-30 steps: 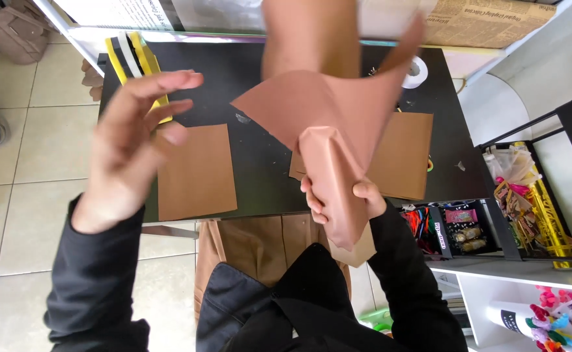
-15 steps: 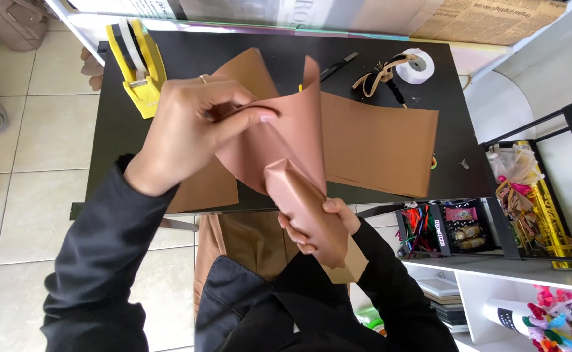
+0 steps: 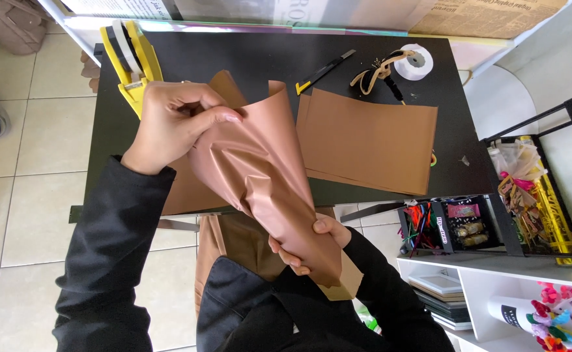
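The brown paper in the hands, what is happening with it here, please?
A person in dark sleeves is rolling a sheet of brown paper into a cone above a black table. The right hand grips the narrow lower end, and the left hand holds the wide upper edge. More brown sheets lie flat on the table, with a yellow tape dispenser, a utility knife and a white ribbon roll nearby.
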